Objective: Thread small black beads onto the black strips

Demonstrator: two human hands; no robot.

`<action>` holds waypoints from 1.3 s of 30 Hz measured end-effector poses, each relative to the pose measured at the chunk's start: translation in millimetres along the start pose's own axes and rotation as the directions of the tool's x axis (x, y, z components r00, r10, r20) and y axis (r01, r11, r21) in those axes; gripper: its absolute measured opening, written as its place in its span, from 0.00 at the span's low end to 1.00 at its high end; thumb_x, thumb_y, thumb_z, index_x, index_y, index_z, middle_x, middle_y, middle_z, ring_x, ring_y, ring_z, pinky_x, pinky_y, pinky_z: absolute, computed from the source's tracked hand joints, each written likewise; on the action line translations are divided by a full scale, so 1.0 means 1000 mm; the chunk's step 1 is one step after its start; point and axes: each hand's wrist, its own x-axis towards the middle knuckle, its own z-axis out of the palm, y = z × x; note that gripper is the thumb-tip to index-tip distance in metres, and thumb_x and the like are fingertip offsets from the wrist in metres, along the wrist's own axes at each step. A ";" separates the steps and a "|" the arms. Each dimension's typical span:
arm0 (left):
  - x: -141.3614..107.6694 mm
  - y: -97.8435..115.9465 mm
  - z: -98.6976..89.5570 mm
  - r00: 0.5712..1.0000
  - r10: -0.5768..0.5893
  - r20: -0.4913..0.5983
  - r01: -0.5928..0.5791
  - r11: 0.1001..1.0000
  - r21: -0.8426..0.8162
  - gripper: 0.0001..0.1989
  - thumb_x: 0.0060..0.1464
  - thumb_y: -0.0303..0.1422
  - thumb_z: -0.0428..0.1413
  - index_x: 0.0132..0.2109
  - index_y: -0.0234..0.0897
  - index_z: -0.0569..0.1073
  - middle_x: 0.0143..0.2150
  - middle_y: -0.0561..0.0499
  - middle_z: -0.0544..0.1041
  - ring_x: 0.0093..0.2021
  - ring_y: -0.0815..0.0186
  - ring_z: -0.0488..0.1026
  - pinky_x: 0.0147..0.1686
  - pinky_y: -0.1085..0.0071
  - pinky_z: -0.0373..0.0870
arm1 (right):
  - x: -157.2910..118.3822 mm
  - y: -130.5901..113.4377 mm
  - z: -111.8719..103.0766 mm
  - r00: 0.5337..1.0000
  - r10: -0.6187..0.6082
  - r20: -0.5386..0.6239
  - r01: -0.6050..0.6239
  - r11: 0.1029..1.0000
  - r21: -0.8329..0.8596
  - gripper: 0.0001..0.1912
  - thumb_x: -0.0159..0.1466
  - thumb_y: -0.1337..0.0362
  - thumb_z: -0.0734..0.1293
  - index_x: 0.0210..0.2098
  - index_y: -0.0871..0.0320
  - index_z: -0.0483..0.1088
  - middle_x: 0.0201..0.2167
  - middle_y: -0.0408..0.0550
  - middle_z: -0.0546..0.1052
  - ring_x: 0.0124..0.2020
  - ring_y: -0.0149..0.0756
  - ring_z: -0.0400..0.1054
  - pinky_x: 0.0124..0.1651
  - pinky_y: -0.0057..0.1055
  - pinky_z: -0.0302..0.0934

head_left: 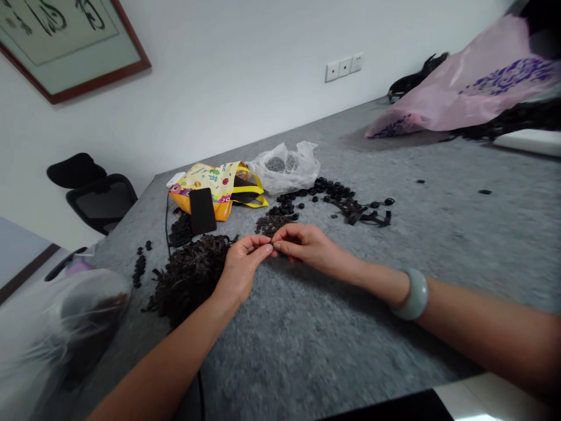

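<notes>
Two hands meet near the middle of the frame, the left hand [242, 272] and the right hand [309, 247]. The fingertips [266, 248] of both hands pinch a small dark strip [272, 242], and the other fingers curl loosely, not spread. The strip seems to lie with its long axis from left to right between the hands, but it is tiny and mostly covered, so I cannot be fully sure. A pale green bangle [409, 294] sits on the right forearm.

Just beside the left hand lies a big heap of dark strips [188, 280]. Just above the hands is a small pile of dark pieces [272, 224], and black buttons [333, 190] run from it toward the upper right, near some tangled dark bands [363, 213]. Further up are a yellow printed bag [219, 187] with a black phone [202, 210] on it, and a clear plastic bag [302, 166] holding grey pieces. All this lies on a grey felt table cover [394, 351]. A pink plastic bag [464, 88] is at the upper right, and a clear bag [65, 327] is at the lower left.
</notes>
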 end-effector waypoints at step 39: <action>0.000 0.007 -0.005 0.995 -0.018 0.100 -0.001 0.984 0.180 0.08 0.50 0.34 0.65 0.33 0.34 0.76 0.29 0.54 0.78 0.27 0.70 0.77 0.34 0.73 0.70 | -0.003 -0.002 -0.001 0.995 -0.039 -0.093 0.032 0.996 -0.079 0.08 0.57 0.62 0.70 0.27 0.59 0.69 0.21 0.39 0.68 0.22 0.25 0.57 0.24 0.25 0.50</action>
